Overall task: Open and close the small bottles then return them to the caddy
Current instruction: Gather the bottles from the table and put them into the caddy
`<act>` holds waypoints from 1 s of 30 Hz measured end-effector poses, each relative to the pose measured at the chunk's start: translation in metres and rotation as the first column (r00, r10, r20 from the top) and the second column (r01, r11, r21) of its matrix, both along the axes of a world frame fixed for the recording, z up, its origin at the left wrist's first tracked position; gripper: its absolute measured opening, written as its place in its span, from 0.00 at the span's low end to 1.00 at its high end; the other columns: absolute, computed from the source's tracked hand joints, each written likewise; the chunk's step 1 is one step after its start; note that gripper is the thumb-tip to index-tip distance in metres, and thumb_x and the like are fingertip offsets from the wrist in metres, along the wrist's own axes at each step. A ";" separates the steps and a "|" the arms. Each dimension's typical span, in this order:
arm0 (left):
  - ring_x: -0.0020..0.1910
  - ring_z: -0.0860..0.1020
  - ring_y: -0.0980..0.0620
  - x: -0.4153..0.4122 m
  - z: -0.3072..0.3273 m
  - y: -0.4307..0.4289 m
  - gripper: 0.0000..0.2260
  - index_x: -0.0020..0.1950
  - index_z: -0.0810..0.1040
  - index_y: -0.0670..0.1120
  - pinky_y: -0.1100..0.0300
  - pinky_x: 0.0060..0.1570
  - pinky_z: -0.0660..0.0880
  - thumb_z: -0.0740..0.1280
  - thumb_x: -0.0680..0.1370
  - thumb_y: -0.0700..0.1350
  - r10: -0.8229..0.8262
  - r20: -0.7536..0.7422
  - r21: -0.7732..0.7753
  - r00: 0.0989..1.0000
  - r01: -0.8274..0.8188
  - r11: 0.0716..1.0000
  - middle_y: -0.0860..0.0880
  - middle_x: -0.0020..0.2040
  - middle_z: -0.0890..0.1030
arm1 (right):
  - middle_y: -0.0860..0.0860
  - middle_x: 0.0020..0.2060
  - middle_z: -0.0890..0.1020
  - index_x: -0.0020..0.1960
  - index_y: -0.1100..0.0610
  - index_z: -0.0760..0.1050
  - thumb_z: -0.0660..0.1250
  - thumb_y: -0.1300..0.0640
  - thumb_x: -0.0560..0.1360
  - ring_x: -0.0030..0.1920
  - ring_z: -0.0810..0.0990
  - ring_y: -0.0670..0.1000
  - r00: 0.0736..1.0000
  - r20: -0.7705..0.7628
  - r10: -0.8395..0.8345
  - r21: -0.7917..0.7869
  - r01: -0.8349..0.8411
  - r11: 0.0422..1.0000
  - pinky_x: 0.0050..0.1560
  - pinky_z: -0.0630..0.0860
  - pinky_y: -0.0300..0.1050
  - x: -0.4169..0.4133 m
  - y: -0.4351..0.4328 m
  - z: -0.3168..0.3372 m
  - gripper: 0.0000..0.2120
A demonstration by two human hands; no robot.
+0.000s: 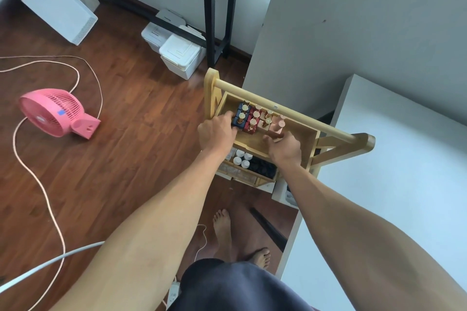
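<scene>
Two hands reach the wooden caddy (252, 97): our left hand (217, 131) pinches a blue bottle (240, 121); our right hand (284, 147), fingers blurred, touches a pink bottle (276, 129), and we cannot tell its grip.

The caddy (311, 153) was pale, unpainted wood, smooth and matt, with a round wooden rod for a handle. The small bottles (252, 122) in it had shiny gold caps that looked metallic, over glossy navy, red and pink bodies. The floor (126, 159) was dark reddish wood boards with a soft sheen. The fan (53, 111) was pink plastic, the storage bins (180, 58) white plastic, and the worktop (404, 184) a smooth matt white.
</scene>
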State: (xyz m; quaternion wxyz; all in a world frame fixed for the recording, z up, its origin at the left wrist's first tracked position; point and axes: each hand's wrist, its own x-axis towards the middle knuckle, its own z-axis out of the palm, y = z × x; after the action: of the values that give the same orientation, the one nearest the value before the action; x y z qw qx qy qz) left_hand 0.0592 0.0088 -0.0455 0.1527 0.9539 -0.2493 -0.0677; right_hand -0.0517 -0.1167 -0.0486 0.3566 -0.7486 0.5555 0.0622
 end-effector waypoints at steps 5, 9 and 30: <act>0.42 0.83 0.44 0.000 -0.001 -0.001 0.13 0.57 0.79 0.51 0.54 0.41 0.77 0.72 0.74 0.51 -0.011 -0.002 -0.021 1.000 0.011 1.000 0.48 0.44 0.85 | 0.52 0.49 0.80 0.57 0.55 0.71 0.67 0.43 0.75 0.46 0.78 0.55 0.997 -0.052 -0.052 -0.021 0.051 0.998 0.44 0.74 0.47 0.008 0.000 -0.003 0.19; 0.42 0.84 0.44 0.000 -0.001 -0.001 0.13 0.57 0.79 0.50 0.53 0.42 0.77 0.71 0.75 0.51 -0.019 -0.006 -0.035 1.000 0.019 0.999 0.48 0.45 0.85 | 0.53 0.52 0.81 0.56 0.54 0.68 0.68 0.43 0.75 0.48 0.80 0.56 0.997 -0.058 -0.058 -0.024 0.056 0.998 0.43 0.73 0.47 0.011 0.000 -0.006 0.18; 0.49 0.78 0.49 -0.051 0.033 0.026 0.17 0.67 0.68 0.47 0.59 0.43 0.75 0.64 0.79 0.47 -0.014 -0.220 -0.138 0.975 -0.017 0.990 0.47 0.66 0.70 | 0.54 0.40 0.80 0.47 0.56 0.74 0.57 0.55 0.80 0.37 0.78 0.52 0.939 0.084 0.334 -0.072 -0.328 0.942 0.38 0.78 0.47 -0.054 0.011 0.035 0.09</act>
State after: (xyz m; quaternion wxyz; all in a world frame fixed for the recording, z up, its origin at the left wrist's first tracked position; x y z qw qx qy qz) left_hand 0.0081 0.0352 -0.0124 0.2456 0.9277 -0.2343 -0.1557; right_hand -0.1052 -0.1053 -0.0138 0.3456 -0.8433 0.4056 0.0699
